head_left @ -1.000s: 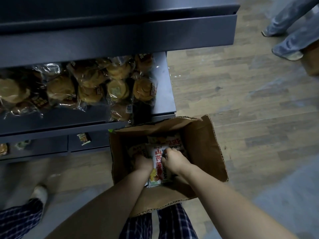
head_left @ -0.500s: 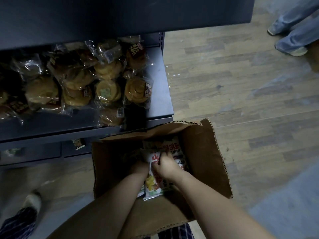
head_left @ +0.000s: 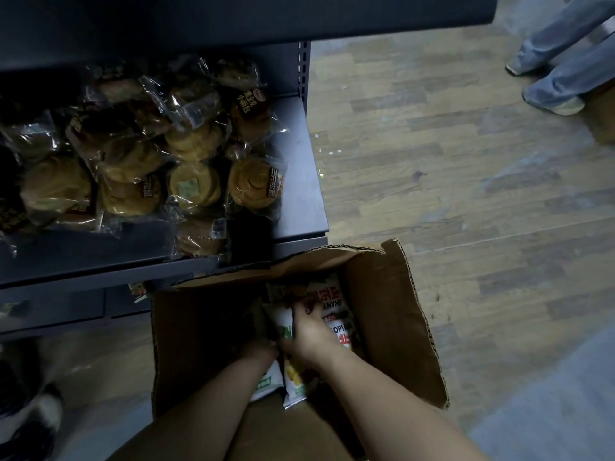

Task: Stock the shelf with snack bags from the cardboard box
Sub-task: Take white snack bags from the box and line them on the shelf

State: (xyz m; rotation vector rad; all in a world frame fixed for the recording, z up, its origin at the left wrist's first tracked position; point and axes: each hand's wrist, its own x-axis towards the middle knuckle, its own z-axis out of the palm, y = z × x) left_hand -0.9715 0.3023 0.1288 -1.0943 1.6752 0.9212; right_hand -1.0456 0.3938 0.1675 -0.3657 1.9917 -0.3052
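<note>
An open cardboard box (head_left: 396,314) stands on the floor below the dark metal shelf (head_left: 299,181). Inside it lie white snack bags (head_left: 336,304) with red lettering. Both my hands are down in the box. My right hand (head_left: 311,334) is closed over the top of a bunch of the bags. My left hand (head_left: 261,347) grips the same bunch from the left side, its fingers mostly hidden in the dark of the box. The bags' lower ends (head_left: 294,384) stick out beneath my wrists.
Several clear-wrapped buns (head_left: 196,181) fill the left and middle of the shelf; a bare strip remains at its right end. Another person's legs (head_left: 559,68) stand on the wooden floor at the top right. My shoe (head_left: 36,417) is at the bottom left.
The view has tilted and shifted, so the shelf sits higher and the box lower in view. Both hands stay in the box, with the right hand now further over the bags.
</note>
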